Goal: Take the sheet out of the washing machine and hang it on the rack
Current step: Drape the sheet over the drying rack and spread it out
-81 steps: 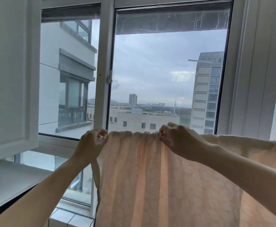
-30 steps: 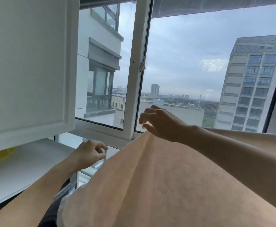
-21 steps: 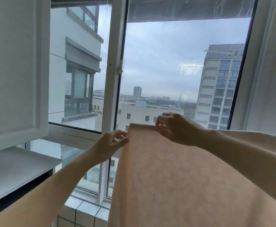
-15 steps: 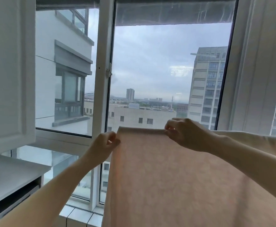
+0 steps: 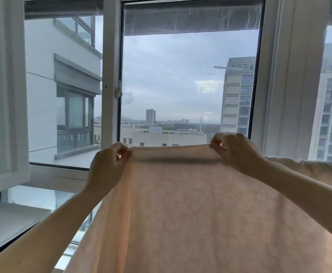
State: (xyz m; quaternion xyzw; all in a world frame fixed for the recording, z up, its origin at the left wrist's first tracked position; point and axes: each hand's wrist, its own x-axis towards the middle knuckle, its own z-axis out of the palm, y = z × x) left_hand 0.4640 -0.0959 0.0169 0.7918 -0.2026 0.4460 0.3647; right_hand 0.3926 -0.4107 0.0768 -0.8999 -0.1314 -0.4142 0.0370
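Sheet (image 5: pixel 190 209): peach, top edge stretched taut between both hands, cloth hanging below them.
Left hand (image 5: pixel 108 164): pinched the top edge's left end.
Right hand (image 5: pixel 236 150): pinched the edge further right; more sheet ran beyond it.

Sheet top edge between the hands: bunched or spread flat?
Spread flat. The sheet runs taut and nearly straight between the left hand and right hand, each pinching one end.

Soft overcast daylight through the window (image 5: pixel 190 75) backlights everything — edges bow (wide-angle), slight overall softness.
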